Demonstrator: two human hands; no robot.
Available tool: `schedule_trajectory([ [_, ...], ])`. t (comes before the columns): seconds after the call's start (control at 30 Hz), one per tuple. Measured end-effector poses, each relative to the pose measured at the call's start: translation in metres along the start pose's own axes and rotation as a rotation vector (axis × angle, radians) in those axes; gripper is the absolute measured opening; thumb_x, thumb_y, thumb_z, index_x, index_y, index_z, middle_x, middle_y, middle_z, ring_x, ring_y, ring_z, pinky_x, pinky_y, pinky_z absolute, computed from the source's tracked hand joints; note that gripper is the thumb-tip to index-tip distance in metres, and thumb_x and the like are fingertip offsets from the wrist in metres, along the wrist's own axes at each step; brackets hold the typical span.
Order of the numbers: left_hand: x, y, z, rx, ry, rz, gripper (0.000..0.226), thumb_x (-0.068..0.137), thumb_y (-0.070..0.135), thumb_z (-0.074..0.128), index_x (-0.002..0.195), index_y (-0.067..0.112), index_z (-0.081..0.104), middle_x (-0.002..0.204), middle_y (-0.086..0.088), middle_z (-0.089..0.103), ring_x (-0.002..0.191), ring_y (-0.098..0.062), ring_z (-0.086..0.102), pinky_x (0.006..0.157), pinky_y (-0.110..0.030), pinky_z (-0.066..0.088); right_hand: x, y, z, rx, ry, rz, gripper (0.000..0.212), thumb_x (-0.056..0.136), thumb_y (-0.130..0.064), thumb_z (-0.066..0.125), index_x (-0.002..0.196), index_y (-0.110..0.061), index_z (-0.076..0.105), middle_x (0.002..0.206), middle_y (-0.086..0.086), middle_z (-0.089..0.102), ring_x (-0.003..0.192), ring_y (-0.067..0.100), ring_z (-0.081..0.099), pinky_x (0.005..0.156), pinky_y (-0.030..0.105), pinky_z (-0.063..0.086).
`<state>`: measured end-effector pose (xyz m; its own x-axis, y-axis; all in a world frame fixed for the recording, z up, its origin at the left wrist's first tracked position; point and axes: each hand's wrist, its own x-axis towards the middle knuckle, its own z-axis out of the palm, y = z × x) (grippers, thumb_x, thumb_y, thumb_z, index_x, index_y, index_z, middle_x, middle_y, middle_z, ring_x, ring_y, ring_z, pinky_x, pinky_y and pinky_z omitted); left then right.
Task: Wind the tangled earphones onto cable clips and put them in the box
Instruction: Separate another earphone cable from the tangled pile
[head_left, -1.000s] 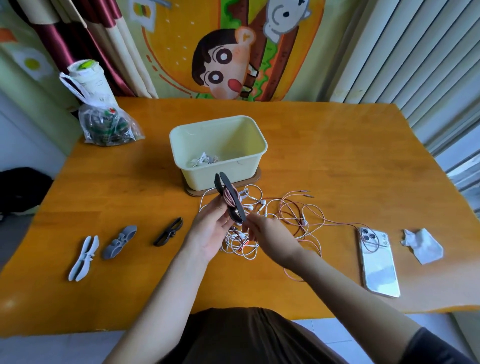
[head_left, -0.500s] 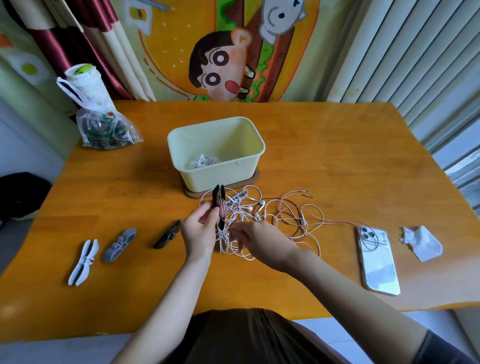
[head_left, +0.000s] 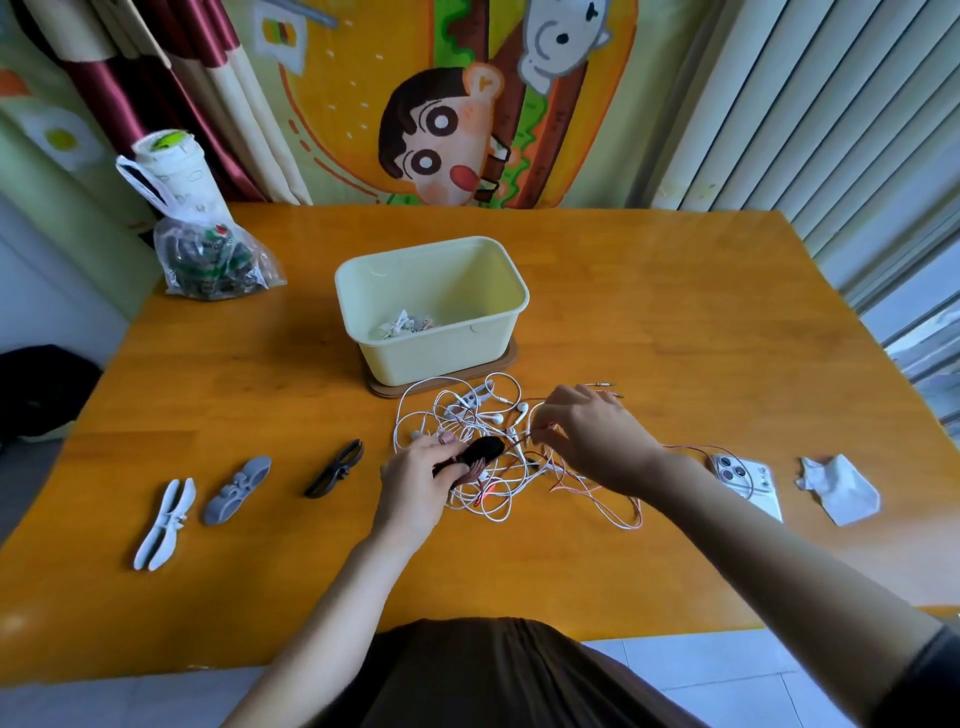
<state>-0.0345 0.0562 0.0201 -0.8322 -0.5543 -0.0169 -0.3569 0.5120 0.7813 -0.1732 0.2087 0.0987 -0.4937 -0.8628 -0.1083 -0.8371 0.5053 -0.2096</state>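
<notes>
A tangle of white and pink earphones (head_left: 480, 421) lies on the wooden table in front of the pale yellow box (head_left: 441, 358). My left hand (head_left: 415, 480) grips a black cable clip (head_left: 480, 451) with pink cable wound on it, held low over the tangle. My right hand (head_left: 592, 436) pinches a pink cable at the tangle's right side. One wound earphone set (head_left: 408, 325) lies inside the box. Three spare clips lie to the left: a black clip (head_left: 335, 467), a grey clip (head_left: 236, 489) and a white clip (head_left: 166, 516).
A white phone (head_left: 750, 483) with pink cable over it lies at the right, next to a crumpled tissue (head_left: 839, 488). A plastic bag and a paper cup (head_left: 208, 249) stand at the back left. The box rests on a brown wooden lid (head_left: 506, 358).
My left hand lowered the black clip from upright to lying flat over the tangle. My right hand moved right and away, pulling at the pink cable.
</notes>
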Motion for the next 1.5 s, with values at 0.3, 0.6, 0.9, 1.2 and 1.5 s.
schedule_trajectory([
  [0.3, -0.005, 0.038, -0.015, -0.608, -0.317, -0.032, 0.040, 0.084, -0.007, 0.062, 0.115, 0.018, 0.063, 0.101, 0.006, 0.070, 0.098, 0.002, 0.063, 0.085, -0.012, 0.046, 0.006, 0.014, 0.007, 0.054, 0.068, 0.143, 0.022, 0.097, -0.032, 0.048, 0.108, -0.023, 0.064, 0.120, -0.002, 0.053, 0.109, 0.021, 0.046, 0.091, 0.034, 0.034],
  [0.6, 0.006, 0.057, -0.022, -1.201, -0.204, -0.199, 0.025, 0.079, 0.015, 0.059, 0.095, 0.019, 0.077, 0.101, -0.001, 0.072, 0.097, -0.014, 0.064, 0.091, -0.032, 0.046, 0.002, -0.026, 0.036, 0.140, 0.156, 0.056, 0.029, 0.098, -0.026, 0.039, 0.102, -0.011, 0.065, 0.106, 0.008, 0.059, 0.098, 0.031, 0.051, 0.083, 0.041, 0.041],
  [0.9, 0.016, 0.043, -0.018, -1.262, 0.245, -0.472, 0.016, 0.092, 0.013, 0.055, 0.103, 0.012, 0.066, 0.101, -0.009, 0.068, 0.098, -0.022, 0.063, 0.079, -0.041, 0.052, -0.002, -0.059, 0.049, 0.174, 0.105, -0.004, 0.029, 0.101, -0.025, 0.039, 0.112, -0.009, 0.060, 0.111, 0.008, 0.057, 0.103, 0.028, 0.050, 0.088, 0.037, 0.039],
  [1.2, 0.015, 0.022, -0.008, -0.592, 0.442, -0.312, 0.025, 0.091, 0.004, 0.060, 0.115, 0.007, 0.068, 0.103, 0.004, 0.068, 0.100, -0.007, 0.058, 0.080, -0.011, 0.043, -0.013, -0.066, 0.046, 0.239, 0.069, -0.037, 0.030, 0.101, -0.026, 0.037, 0.115, -0.012, 0.060, 0.119, 0.004, 0.055, 0.110, 0.022, 0.049, 0.092, 0.032, 0.036],
  [1.5, 0.008, 0.009, -0.014, -0.056, 0.192, -0.064, 0.028, 0.086, -0.001, 0.064, 0.113, 0.003, 0.069, 0.104, -0.012, 0.064, 0.102, -0.024, 0.061, 0.074, -0.008, 0.038, -0.010, -0.024, 0.022, 0.043, 0.076, -0.043, 0.030, 0.099, -0.035, 0.042, 0.112, -0.020, 0.064, 0.127, 0.000, 0.052, 0.117, 0.020, 0.046, 0.099, 0.034, 0.032],
])
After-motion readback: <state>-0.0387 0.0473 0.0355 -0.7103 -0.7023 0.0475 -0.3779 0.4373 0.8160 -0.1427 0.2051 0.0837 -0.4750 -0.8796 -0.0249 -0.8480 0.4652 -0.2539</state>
